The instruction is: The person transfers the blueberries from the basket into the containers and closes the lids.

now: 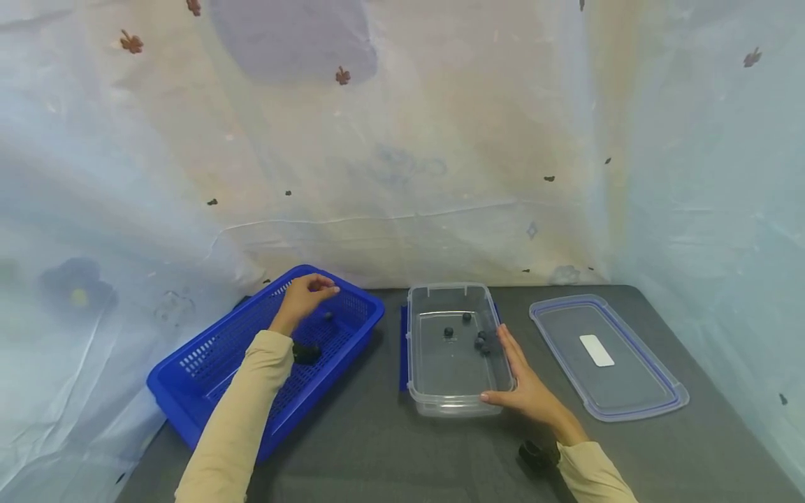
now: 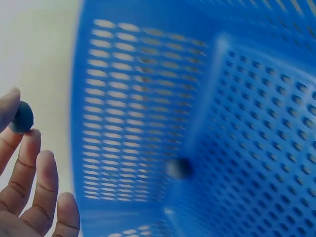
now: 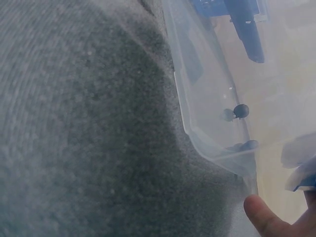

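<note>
My left hand point(image 1: 304, 300) is over the far end of a blue perforated basket point(image 1: 367, 318), pinching a blueberry point(image 2: 22, 118) between thumb and fingertips. Another blueberry point(image 2: 178, 168) lies on the basket floor below. To the right stands a clear plastic container point(image 1: 434, 370) without its lid. Inside it are several blueberries, one point(image 1: 448, 332) near the middle and a cluster point(image 1: 481, 342) by the right wall. With straight fingers along that wall and the thumb at the near right corner, my right hand point(image 1: 531, 391) touches the container.
A clear lid point(image 1: 635, 391) with a blue seal and white label lies flat on the grey tabletop point(image 1: 352, 447) at the right. The container's blue side flap point(image 1: 403, 349) hangs out at its left. A patterned sheet point(image 1: 402, 154) hangs behind the table and at both sides.
</note>
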{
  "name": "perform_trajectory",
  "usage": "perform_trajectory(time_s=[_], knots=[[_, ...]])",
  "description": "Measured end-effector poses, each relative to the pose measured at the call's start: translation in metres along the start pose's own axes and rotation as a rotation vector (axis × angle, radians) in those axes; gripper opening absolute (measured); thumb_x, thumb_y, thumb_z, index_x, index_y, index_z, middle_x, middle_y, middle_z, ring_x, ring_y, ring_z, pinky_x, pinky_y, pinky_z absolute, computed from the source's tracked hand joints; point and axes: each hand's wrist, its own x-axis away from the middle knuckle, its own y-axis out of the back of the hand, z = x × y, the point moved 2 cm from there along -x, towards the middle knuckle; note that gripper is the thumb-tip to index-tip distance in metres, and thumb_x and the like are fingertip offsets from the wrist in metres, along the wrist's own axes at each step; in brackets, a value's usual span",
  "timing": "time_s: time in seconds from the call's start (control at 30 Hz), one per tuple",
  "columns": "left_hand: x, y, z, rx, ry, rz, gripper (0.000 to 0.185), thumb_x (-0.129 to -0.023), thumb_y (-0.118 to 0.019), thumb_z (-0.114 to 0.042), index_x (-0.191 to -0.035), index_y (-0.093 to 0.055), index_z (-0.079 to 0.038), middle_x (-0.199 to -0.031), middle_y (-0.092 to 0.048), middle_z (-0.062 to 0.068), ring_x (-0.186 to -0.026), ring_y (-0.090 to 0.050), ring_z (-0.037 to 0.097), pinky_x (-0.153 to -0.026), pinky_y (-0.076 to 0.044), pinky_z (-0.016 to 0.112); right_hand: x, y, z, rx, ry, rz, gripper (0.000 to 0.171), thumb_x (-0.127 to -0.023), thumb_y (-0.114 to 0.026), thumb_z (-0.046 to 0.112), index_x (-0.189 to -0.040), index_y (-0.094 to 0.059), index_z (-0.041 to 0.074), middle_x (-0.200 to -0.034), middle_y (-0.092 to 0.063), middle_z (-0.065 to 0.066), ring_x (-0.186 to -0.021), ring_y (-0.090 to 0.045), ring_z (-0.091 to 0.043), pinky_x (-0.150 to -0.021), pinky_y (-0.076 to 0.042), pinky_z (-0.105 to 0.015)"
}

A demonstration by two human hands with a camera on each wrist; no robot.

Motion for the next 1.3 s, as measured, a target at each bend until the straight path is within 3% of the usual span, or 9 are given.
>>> perform_trajectory(time_s=[0.23,0.47,0.83,1.07,1.3], knots=[[0.008,0.010,-0.031,0.058,-0.048,-0.014,0.038,-0.093,-0.067,-0.034,-0.119,-0.064,-0.007,-0.117,-0.060,0.015,-0.111,-0.052,0.032,-0.090,-0.043,0.049,0.001,-0.002,-0.002,-0.004,-0.020,-0.005,0.119,-0.069,-0.086,0.017,-0.155,-0.005,0.002,-0.160,0.005,-0.017,-0.142,0.002,-0.044,-0.099,-0.012,-0.074],[0.015,0.001,-0.065,0.095,-0.105,0.030,0.042,-0.093,-0.065,-0.040,-0.121,-0.063,-0.009,-0.120,-0.060,0.013,-0.114,-0.051,0.030,-0.092,-0.043,0.049,0.000,-0.002,-0.001,-0.014,-0.021,0.005,0.119,-0.070,-0.085,0.019,-0.155,-0.004,0.004,-0.160,0.005,-0.014,-0.142,0.002,-0.042,-0.100,-0.010,-0.073],[0.016,-0.033,-0.108,0.194,-0.244,0.104,0.033,-0.095,-0.065,-0.029,-0.116,-0.066,-0.004,-0.108,-0.065,0.014,-0.097,-0.061,0.031,-0.084,-0.049,0.047,0.001,-0.002,-0.002,-0.008,-0.006,0.005,0.117,-0.071,-0.085,0.016,-0.154,-0.004,0.001,-0.160,0.006,-0.015,-0.142,0.002,-0.045,-0.096,-0.015,-0.076],[0.012,-0.062,-0.123,0.231,-0.247,0.120,0.028,-0.094,-0.066,-0.029,-0.111,-0.067,-0.006,-0.098,-0.068,0.009,-0.089,-0.062,0.023,-0.077,-0.050,0.042,0.002,-0.002,-0.001,-0.006,0.003,0.005,0.117,-0.070,-0.085,0.014,-0.154,-0.005,0.001,-0.159,0.004,-0.022,-0.142,0.003,-0.045,-0.096,-0.012,-0.076],[0.006,-0.097,-0.139,0.274,-0.226,0.161,0.029,-0.094,-0.067,-0.029,-0.112,-0.066,-0.007,-0.102,-0.067,0.008,-0.094,-0.062,0.023,-0.083,-0.050,0.043,0.000,-0.002,-0.001,-0.018,-0.008,0.006,0.118,-0.070,-0.085,0.016,-0.154,-0.004,0.002,-0.159,0.005,-0.019,-0.142,0.003,-0.045,-0.097,-0.012,-0.076]])
